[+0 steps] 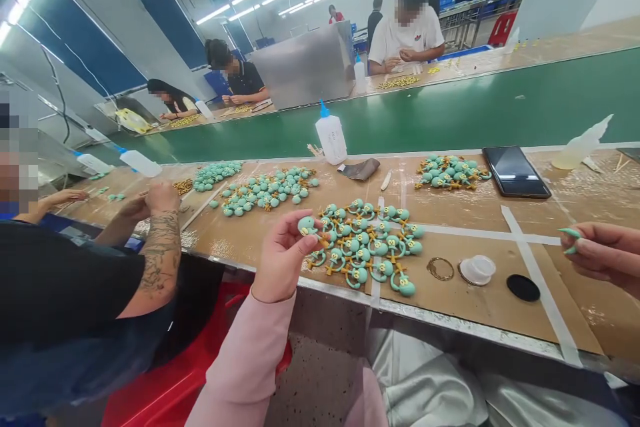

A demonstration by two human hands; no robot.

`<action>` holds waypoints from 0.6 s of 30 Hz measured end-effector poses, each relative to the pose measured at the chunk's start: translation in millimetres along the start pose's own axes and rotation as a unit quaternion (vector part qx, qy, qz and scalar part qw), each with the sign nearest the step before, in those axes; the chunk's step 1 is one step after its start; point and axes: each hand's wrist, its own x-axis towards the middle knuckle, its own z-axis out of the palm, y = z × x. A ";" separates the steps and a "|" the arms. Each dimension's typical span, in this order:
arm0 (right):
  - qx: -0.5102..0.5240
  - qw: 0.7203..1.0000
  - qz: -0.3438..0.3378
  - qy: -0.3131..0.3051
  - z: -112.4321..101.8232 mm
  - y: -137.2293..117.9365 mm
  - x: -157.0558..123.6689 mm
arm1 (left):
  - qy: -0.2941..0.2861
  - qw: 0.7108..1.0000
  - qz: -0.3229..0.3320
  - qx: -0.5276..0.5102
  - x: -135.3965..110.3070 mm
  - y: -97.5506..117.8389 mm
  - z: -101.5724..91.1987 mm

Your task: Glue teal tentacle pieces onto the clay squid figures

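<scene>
My left hand [284, 255], in a pink sleeve, pinches a mint-green figurine head [307, 225] between thumb and fingers. It is raised at the left side of a pile of small green figurines [373, 247] with yellow eyes, looped green parts and mustard-brown parts. At the far right edge, my right hand [607, 255] has its fingers closed on a small curved green piece [570, 233] with a pointed tip. The rest of that hand is cut off by the picture's edge.
Near me lie a brass-coloured ring [440, 269], a white cup [477, 269], a black disc [523, 287] and a phone [516, 171]. Behind stand a glue bottle [331, 137] and more figurine piles [270, 190]. A co-worker's tattooed arm [163, 247] is at left; a green conveyor [450, 107] runs beyond.
</scene>
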 end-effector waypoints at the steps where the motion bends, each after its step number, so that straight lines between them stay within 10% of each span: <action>1: 0.022 0.999 0.029 -0.032 6.0 -6.3 -6.0 | -0.018 0.999 -0.011 -0.027 -4.7 0.3 4.4; 6: 0.019 0.989 -0.017 -0.147 33.7 -37.7 -32.4 | -0.073 0.983 -0.103 -0.131 -31.2 -10.5 35.2; 18: -0.150 0.974 -0.101 -0.134 76.5 -53.7 -37.3 | -0.149 0.948 -0.218 -0.175 -82.8 -64.3 103.7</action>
